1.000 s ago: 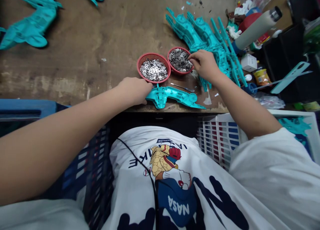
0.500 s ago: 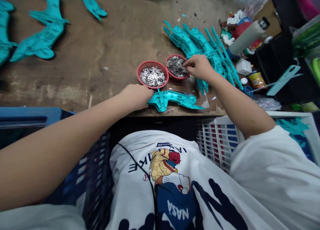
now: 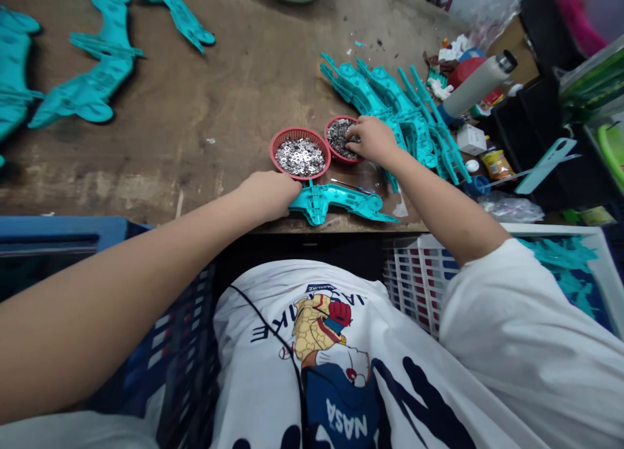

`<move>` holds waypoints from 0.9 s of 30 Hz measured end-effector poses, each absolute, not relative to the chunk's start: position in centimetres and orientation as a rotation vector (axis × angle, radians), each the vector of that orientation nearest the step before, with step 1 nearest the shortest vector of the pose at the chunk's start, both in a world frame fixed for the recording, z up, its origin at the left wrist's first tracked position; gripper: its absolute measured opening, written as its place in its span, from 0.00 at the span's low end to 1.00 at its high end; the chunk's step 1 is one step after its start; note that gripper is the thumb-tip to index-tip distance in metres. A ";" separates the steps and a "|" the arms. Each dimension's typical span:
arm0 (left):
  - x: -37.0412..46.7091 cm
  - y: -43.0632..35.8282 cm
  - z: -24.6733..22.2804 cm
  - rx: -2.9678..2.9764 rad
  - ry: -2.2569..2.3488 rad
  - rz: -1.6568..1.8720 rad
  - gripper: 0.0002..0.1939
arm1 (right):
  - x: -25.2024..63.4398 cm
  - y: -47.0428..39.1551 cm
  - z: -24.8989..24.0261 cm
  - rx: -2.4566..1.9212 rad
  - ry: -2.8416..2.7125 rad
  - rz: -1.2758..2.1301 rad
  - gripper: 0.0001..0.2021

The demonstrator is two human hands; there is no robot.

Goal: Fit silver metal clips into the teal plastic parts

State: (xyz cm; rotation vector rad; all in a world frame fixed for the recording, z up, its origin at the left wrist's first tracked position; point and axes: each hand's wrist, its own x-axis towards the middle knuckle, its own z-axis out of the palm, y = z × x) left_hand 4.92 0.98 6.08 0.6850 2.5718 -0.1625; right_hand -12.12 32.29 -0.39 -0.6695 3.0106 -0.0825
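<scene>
My left hand (image 3: pixel 273 195) is closed on the left end of a turquoise plastic part (image 3: pixel 319 205), which lies along the table's front edge. Just behind that part is a red basket (image 3: pixel 273 151) full of small, shiny metal pieces (image 3: pixel 301 158). To its right stands a smaller red basket (image 3: pixel 336 158) with darker small metal pieces (image 3: pixel 338 137). My right hand (image 3: pixel 373 139) reaches over this smaller basket's rim, its fingers bent and drawn together among the pieces. Whatever is between those fingertips is too small to make out. A thin rod-like tool (image 3: pixel 351 186) lies behind the turquoise part.
More turquoise parts lie in a row (image 3: pixel 385 91) behind my right hand and at the far left (image 3: pixel 104 72). A bottle (image 3: pixel 475 88), a small white box (image 3: pixel 470 140) and clutter fill the right side. Below the edge are a blue crate (image 3: pixel 63 231) and a white crate (image 3: pixel 414 280).
My right hand has shifted left, deeper over the smaller basket. My left hand keeps hold of the turquoise part. The whole view has tilted slightly, so the table appears lower.
</scene>
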 end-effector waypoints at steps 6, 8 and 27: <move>4.5 0.1 5.3 0.595 2.631 -0.036 0.25 | -11.8 32.5 -1.0 -0.783 3.078 -0.189 0.15; 4.3 -0.5 5.5 0.637 2.654 -0.074 0.24 | -11.6 32.7 -1.0 -0.766 3.094 -0.256 0.14; 1.5 -0.1 2.0 0.777 2.783 0.213 0.35 | -0.6 34.5 3.7 -0.385 2.464 -1.491 0.14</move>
